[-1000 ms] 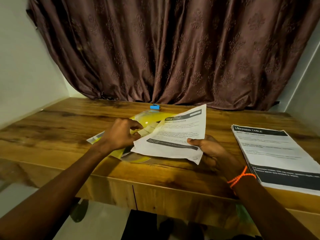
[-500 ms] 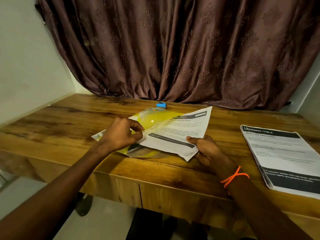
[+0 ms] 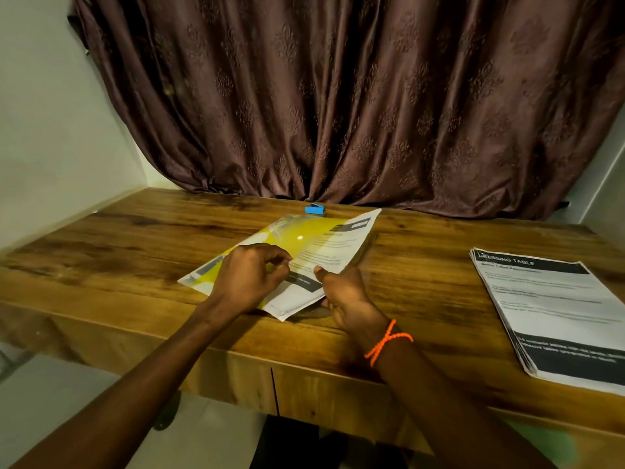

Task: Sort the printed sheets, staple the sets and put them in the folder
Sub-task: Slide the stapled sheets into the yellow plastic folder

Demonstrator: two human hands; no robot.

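The bench (image 3: 422, 299) carries everything you need, and the work sits at its middle, straight ahead of both your hands. The loose stack of printed sheets (image 3: 554, 309) lies well apart to your right, nearer your right arm, its long side running away from you.

The yellow folder (image 3: 297, 233) lies flat in front of you on a diagonal, its long axis running from near-left to far-right. The set of sheets (image 3: 338, 252) lies along that same diagonal, its left part overlapped by the folder's clear cover, its near corner sticking out toward you.

Your left hand (image 3: 250, 275) has its fingers curled, pinching the folder's cover edge where the sheets go in. Your right hand (image 3: 341, 292) grips the set at its near edge, thumb on top. It looks as if the coming push should run leftward, across that axis and under the cover.

The small blue stapler (image 3: 314, 209) sits just beyond the folder, near the curtain.
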